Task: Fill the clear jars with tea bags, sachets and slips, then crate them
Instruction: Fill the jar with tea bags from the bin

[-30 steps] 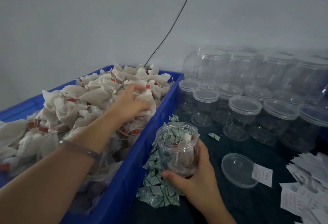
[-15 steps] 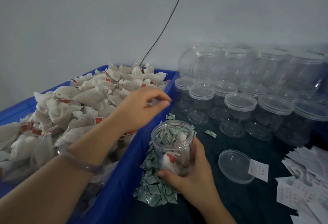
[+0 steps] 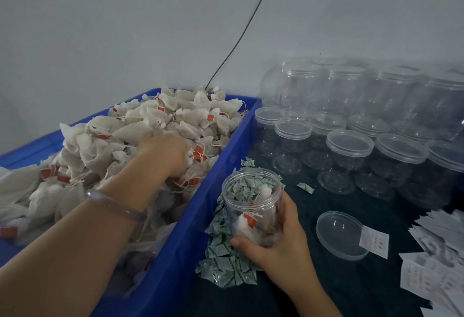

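My right hand (image 3: 278, 246) grips an open clear jar (image 3: 252, 203) that stands on the dark table and holds a few tea bags. My left hand (image 3: 164, 152) is down in the heap of white tea bags (image 3: 140, 125) with red tags in the blue crate (image 3: 218, 173); its fingers are curled into the pile and mostly hidden. Green-and-white sachets (image 3: 226, 256) lie heaped between the crate and the jar. The jar's loose lid (image 3: 340, 235) lies to the right, with a paper slip (image 3: 374, 241) on its edge.
Several lidded clear jars (image 3: 349, 151) stand in rows at the back right, larger ones behind. A pile of white slips (image 3: 434, 261) fills the lower right corner. A black cable (image 3: 241, 35) runs down the grey wall behind the crate.
My left hand, which hovered over the jar's mouth half a second ago, has gone back left into the tea bag heap. The jar now holds another tea bag. My right hand has kept its hold.
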{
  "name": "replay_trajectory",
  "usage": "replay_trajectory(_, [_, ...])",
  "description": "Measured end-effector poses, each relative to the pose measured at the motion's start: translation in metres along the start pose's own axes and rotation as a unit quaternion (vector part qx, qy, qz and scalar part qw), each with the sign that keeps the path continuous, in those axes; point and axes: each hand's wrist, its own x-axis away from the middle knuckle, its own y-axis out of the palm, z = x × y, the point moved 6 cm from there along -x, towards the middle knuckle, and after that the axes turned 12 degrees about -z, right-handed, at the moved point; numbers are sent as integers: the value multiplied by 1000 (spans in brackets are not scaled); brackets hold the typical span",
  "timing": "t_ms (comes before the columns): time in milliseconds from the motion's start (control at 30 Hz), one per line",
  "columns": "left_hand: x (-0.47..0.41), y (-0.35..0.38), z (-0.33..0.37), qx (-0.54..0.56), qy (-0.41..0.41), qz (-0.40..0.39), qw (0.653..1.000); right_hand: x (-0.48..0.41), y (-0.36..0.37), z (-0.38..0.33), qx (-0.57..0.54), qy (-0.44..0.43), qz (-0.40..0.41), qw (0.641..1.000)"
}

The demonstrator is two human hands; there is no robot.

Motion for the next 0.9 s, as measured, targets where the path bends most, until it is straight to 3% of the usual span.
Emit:
replay_trajectory(233, [6,-10,-9,88,-3,36,995,1,0,1,1,6,-1,1000])
replay_trajectory(333, [6,-14,-9,161,47,82,982,1,0,1,0,4,-2,1000])
replay_trajectory(400, [7,-18,-9,297,100,112,943,0,0,0,-1,4,-1,1000])
replay_trajectory(500, [17,-29,-1,486,199,131,841,-1,1,-1,-4,3,0,1000])
replay_trajectory(567, [27,-37,10,572,280,118,762,-1,1,0,-5,5,1,1000])
replay_trajectory(633, [39,-44,20,601,335,127,715,-1,1,1,-5,8,2,1000])
replay_trajectory(767, [54,-52,30,567,378,158,714,0,1,4,-4,10,-3,1000])
replay_trajectory(833, [59,-50,34,555,394,119,723,0,1,4,-2,10,-4,1000])
replay_trajectory(900, [64,-47,43,499,420,77,754,0,1,4,0,8,-4,1000])
